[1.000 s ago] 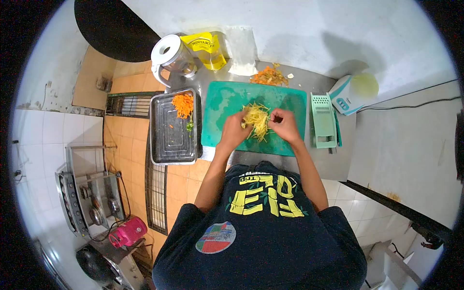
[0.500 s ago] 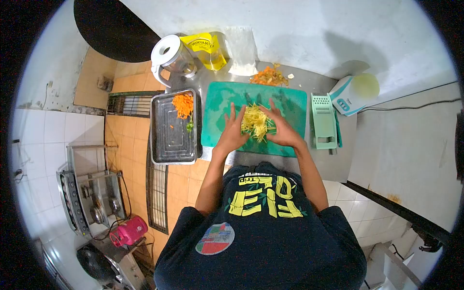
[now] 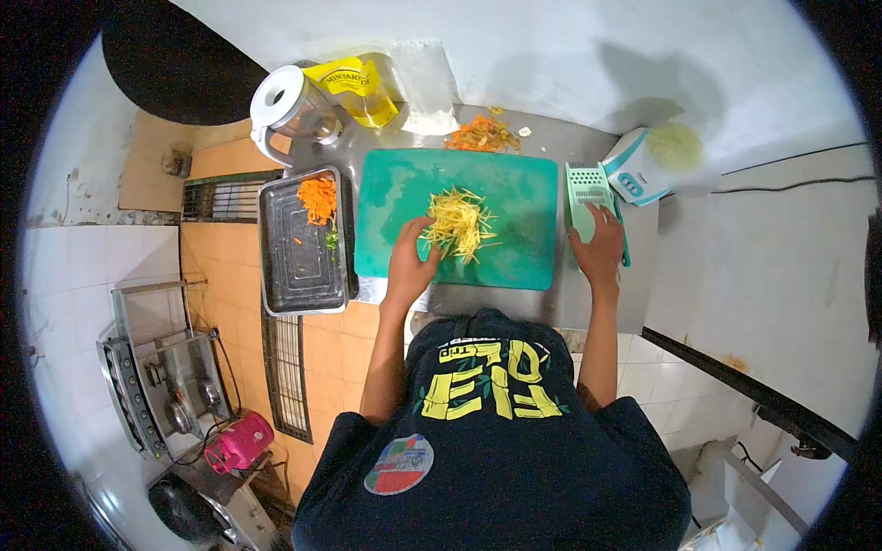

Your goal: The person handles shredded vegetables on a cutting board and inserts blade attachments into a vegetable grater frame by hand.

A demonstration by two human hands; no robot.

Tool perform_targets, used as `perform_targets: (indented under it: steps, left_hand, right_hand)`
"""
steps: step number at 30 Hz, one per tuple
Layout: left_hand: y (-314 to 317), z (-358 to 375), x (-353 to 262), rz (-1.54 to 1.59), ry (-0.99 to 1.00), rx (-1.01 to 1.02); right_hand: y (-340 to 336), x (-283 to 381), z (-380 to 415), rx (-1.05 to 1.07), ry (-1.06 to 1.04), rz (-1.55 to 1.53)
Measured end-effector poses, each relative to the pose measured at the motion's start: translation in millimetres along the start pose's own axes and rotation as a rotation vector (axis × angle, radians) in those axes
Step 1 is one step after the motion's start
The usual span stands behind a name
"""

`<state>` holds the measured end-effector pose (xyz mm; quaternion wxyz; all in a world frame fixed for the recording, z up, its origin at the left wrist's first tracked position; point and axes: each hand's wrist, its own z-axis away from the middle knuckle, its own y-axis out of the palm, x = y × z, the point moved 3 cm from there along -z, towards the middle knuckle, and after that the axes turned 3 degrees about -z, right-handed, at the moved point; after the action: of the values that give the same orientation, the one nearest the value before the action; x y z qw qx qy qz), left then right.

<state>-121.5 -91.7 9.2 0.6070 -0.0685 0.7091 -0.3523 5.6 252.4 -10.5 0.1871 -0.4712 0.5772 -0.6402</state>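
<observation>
A loose heap of yellow shreds point(image 3: 462, 223) lies on the green cutting board point(image 3: 516, 180). My left hand point(image 3: 412, 261) is at the heap's left edge, thumb and fingers apart, fingertips right at the shreds. Off the board's right side, my right hand point(image 3: 601, 248) reaches over the lower part of a pale green grater point(image 3: 588, 180), fingers spread and covering its handle end. A darker green strip point(image 3: 619, 213) shows along the grater's right side, partly hidden by that hand.
Left of the board stands a metal tray point(image 3: 303, 266) with orange shreds point(image 3: 318, 199) and green pieces point(image 3: 332, 238). Behind are a blender jug point(image 3: 310, 121), a yellow pouch point(image 3: 375, 108) and orange peelings point(image 3: 483, 135). A white-and-blue appliance point(image 3: 634, 170) stands beyond the grater.
My right hand has left the yellow heap and moved right to the grater. My left hand stays at the heap's left side. The whole view has shifted slightly.
</observation>
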Motion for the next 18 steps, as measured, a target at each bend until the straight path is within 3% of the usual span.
perform_targets:
  steps: [1, 4, 9, 16, 18]
  left_hand:
    - [3.1, 2.0, -2.0, 0.025, -0.048, 0.013]
    - [13.4, 6.3, -6.9, 0.072, -0.130, 0.022]
    - [31.3, 17.9, -13.8, 0.105, -0.056, -0.069]
    - [47.6, 32.0, -15.9, 0.242, -0.151, -0.028]
    - [54.6, 32.4, -17.5, 0.273, -0.166, -0.010]
  right_hand:
    - [1.6, -13.5, 4.1, 0.091, 0.090, 0.039]
    - [4.9, -32.8, 15.0, 0.110, 0.129, 0.195]
    - [16.5, -49.0, 12.9, 0.119, 0.093, 0.095]
    - [2.7, -38.3, 8.0, 0.072, 0.091, -0.022]
    - [10.7, -51.4, 8.8, 0.044, 0.048, -0.206]
